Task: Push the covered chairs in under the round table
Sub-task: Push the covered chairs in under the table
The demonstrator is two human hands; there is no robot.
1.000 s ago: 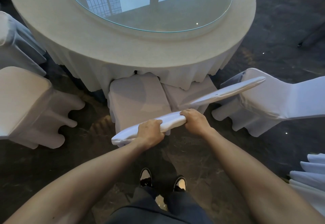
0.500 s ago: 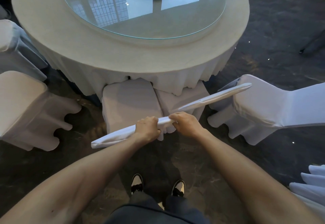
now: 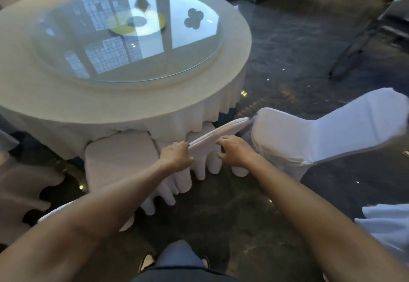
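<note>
While both hands rest on its backrest top, the covered chair (image 3: 199, 149) in front of the person stands with its seat partly under the hanging edge of the tablecloth (image 3: 177, 124). Left hand (image 3: 177, 155): fingers curled shut around the near end of the backrest's top edge. Right hand (image 3: 234, 151): placed on the same edge just beside the left, fingers bent but loose, thumb spread below; whether it actually clamps the cover cannot be told. Backrest edge: runs up and to the right, its far tip touching or just short of the neighbouring chair (image 3: 309, 135), which stands turned at an angle, well out from the round table (image 3: 124, 98). A second seat (image 3: 119, 153), left of the held chair and touching it, lies with its front edge tucked beneath the cloth. Another covered chair (image 3: 20, 191), at the left border, stands clear of the table with dark floor (image 3: 221, 215) between. Glass turntable (image 3: 128, 36): centred on the tabletop, a bare ring of cloth around it. Open floor lies behind the person's feet (image 3: 148, 261) and to the right of the table.
</note>
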